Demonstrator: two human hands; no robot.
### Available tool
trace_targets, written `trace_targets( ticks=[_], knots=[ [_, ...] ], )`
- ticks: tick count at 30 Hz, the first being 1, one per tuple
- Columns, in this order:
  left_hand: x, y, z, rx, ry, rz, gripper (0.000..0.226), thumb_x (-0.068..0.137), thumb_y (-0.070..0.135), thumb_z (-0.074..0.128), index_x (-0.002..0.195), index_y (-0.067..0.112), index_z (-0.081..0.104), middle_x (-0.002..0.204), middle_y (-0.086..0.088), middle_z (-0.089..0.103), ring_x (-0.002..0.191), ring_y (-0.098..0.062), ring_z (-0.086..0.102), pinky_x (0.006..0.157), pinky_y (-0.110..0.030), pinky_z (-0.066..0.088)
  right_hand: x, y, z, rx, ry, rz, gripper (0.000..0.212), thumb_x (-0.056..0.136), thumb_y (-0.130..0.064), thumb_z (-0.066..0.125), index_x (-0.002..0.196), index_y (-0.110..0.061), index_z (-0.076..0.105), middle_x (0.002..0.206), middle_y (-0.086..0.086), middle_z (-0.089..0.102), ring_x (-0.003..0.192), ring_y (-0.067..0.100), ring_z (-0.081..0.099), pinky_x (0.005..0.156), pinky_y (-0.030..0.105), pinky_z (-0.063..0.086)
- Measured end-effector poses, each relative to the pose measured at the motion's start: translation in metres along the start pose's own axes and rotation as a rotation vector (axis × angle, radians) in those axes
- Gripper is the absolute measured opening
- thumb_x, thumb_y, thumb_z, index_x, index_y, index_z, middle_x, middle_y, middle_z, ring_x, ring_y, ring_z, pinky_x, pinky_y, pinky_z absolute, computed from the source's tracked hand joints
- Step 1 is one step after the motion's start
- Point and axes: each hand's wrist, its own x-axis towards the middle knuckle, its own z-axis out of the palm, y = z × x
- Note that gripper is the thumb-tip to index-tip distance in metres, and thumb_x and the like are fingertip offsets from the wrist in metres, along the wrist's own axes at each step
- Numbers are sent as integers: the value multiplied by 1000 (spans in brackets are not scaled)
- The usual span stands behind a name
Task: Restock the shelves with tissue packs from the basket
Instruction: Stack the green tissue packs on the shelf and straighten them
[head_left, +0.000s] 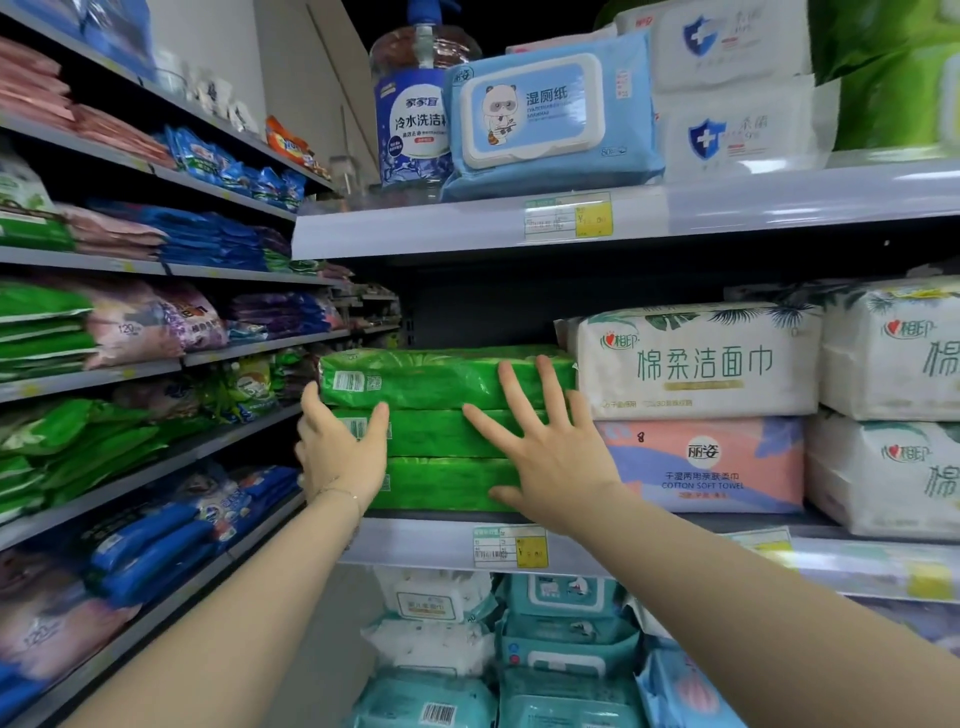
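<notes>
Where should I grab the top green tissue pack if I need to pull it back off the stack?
Probably by its left end, coming from the front left. The top green pack lies flat on the middle green pack, its right end against the white pack, so only the left end and the top face are free. The left hand sits at that corner.

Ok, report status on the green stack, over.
Left hand pressing the left end of green tissue packs, right hand flat on front. Packs three high on shelf. White pack snug on right, nothing blocking.
</notes>
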Motion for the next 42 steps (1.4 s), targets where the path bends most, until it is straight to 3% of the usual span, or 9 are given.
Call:
trace_targets(
  ticks=[3, 12, 17, 21, 27, 31, 34, 37, 42],
  knots=[
    [-9, 11, 5, 119, 176, 77, 74, 89, 34, 59, 147, 18, 17, 153, -13, 24, 135, -34, 27, 102, -54, 28, -3, -1, -8, 26, -21, 8, 86, 89, -57, 45, 150, -34, -10, 157, 12, -20, 141, 45, -15, 108, 54, 17],
    [10, 12, -6, 777, 44, 553, 100, 82, 16, 61, 151, 31, -9, 160, 2, -16, 146, -24, -10, 105, -53, 19, -7, 9, -9, 69, 83, 29, 83, 92, -46, 45, 152, -20, -6, 158, 19, -8, 146, 34, -4, 114, 51, 7],
    [37, 12, -23, 1049, 43, 589, 95, 85, 10, 56, 151, 27, -9, 159, -1, 4, 146, -26, 1, 104, -54, 23, 8, 12, -7, 93, 139, 95, 78, 95, -48, 37, 152, -15, -6, 158, 20, -5, 146, 34, 0, 114, 51, -1],
    [44, 9, -24, 1023, 35, 563, 78, 84, 3, 54, 148, 24, 15, 144, 0, 32, 132, -21, 28, 99, -51, 31, 5, 16, -3, 27, 127, 72, 83, 96, -51, 35, 150, -13, -14, 158, 21, -8, 146, 35, -2, 111, 50, -8],
    [51, 10, -28, 1007, 30, 544, 73, 85, -4, 46, 147, 24, 19, 145, 2, 33, 129, -20, 33, 94, -47, 34, 4, 25, -9, -22, 67, 34, 84, 96, -53, 34, 149, -16, -20, 158, 16, -14, 146, 34, -7, 115, 47, -5],
    [50, 14, -40, 1010, 88, 500, 86, 79, 3, 60, 149, 20, 14, 150, -5, 28, 133, -25, 28, 92, -48, 35, 0, 25, -19, 17, 27, 37, 86, 93, -45, 45, 151, -19, -13, 158, 16, -13, 145, 36, -8, 115, 48, -2],
    [35, 22, -42, 1012, 89, 570, 84, 74, 7, 65, 146, 20, 23, 149, -9, 27, 134, -29, 22, 95, -52, 30, -6, 27, -26, 15, 44, 11, 81, 84, -40, 58, 150, -17, 16, 156, 22, 13, 142, 38, 17, 110, 50, 21],
    [14, 37, -35, 896, 35, 729, 64, 77, 13, 62, 137, 19, 40, 141, -6, 39, 132, -27, 27, 94, -49, 27, -15, 33, -24, 16, 136, -1, 72, 61, -34, 75, 125, -12, 52, 123, 19, 56, 107, 35, 55, 79, 45, 46],
    [-22, 64, -9, 764, -17, 1105, 47, 63, 13, 72, 109, 14, 61, 116, -7, 59, 112, -29, 51, 83, -48, 38, -36, 48, -26, 39, 243, 5, 59, 58, -27, 71, 111, -10, 53, 94, 12, 61, 86, 32, 57, 68, 41, 45]
  ],
)
